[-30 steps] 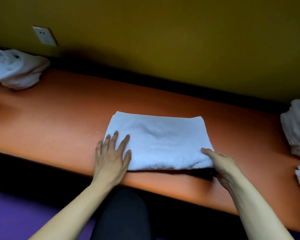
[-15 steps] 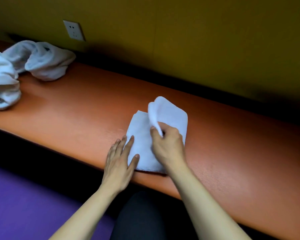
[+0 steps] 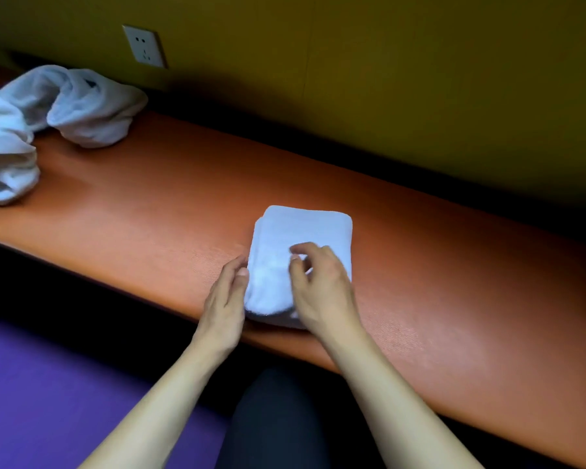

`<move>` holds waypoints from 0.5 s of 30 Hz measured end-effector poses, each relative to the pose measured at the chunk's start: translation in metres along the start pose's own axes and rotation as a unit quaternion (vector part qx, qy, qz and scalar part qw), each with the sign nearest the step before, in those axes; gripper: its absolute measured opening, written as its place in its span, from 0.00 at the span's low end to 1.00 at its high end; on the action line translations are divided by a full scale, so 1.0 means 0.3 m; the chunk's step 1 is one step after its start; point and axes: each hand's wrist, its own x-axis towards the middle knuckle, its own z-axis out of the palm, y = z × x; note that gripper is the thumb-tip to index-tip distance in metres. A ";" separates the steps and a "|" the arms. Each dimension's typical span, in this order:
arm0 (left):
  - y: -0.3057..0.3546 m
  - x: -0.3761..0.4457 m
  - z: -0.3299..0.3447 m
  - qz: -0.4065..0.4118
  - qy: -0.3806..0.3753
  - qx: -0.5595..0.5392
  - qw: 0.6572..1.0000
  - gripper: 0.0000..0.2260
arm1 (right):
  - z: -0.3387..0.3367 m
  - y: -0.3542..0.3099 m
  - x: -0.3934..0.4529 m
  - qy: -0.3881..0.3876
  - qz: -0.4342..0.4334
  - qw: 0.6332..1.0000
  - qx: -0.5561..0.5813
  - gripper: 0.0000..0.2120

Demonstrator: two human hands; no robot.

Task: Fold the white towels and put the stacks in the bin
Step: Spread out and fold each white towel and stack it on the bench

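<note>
A white towel (image 3: 301,238) lies folded into a small thick rectangle near the front edge of the orange bench (image 3: 149,204). My left hand (image 3: 225,299) rests against the towel's left side, fingers together along its edge. My right hand (image 3: 322,286) sits on top of the towel's near half, fingers loosely curled and pressing down, covering that part. Two unfolded white towels lie bunched at the far left: one (image 3: 82,103) by the wall, another (image 3: 4,147) at the frame's edge. No bin is in view.
A dark yellow wall with a white socket (image 3: 144,45) runs behind the bench. Purple floor (image 3: 48,384) lies below the bench's front edge at lower left. My dark-clothed knee (image 3: 274,418) is under the bench edge.
My right hand has laid the lifted right half over the left, making the towel a narrow thick rectangle. My left hand shifted from on top to the towel's left edge. The view panned left.
</note>
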 end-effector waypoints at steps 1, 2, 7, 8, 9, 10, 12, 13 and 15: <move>0.014 -0.002 0.005 0.003 -0.001 0.042 0.999 0.21 | -0.023 0.039 0.003 0.047 0.011 0.999 -0.012 0.12; 0.029 -0.005 0.014 0.005 0.000 0.085 0.996 0.23 | -0.045 0.080 0.007 0.085 0.032 0.995 -0.027 0.13; 0.106 -0.022 0.083 -0.043 0.019 0.158 0.986 0.24 | -0.081 0.211 0.020 0.015 0.204 0.976 0.079 0.23; 0.111 -0.019 0.090 -0.054 0.024 0.142 0.988 0.24 | -0.077 0.210 0.017 -0.003 0.215 0.970 0.113 0.23; 0.115 -0.014 0.093 -0.071 0.028 0.120 0.990 0.24 | -0.075 0.206 0.016 -0.013 0.220 0.967 0.130 0.22; 0.121 -0.009 0.093 -0.094 0.033 0.094 0.991 0.24 | -0.074 0.204 0.016 -0.020 0.230 0.962 0.148 0.22; 0.139 -0.006 0.093 -0.139 0.048 0.036 0.989 0.24 | -0.085 0.206 0.016 -0.040 0.282 0.934 0.215 0.24; 0.149 -0.004 0.092 -0.157 0.056 0.009 0.986 0.23 | -0.095 0.213 0.015 -0.061 0.312 0.911 0.263 0.26; 0.169 -0.002 0.089 -0.185 0.054 -0.038 0.981 0.22 | -0.127 0.233 0.000 -0.107 0.346 0.871 0.333 0.26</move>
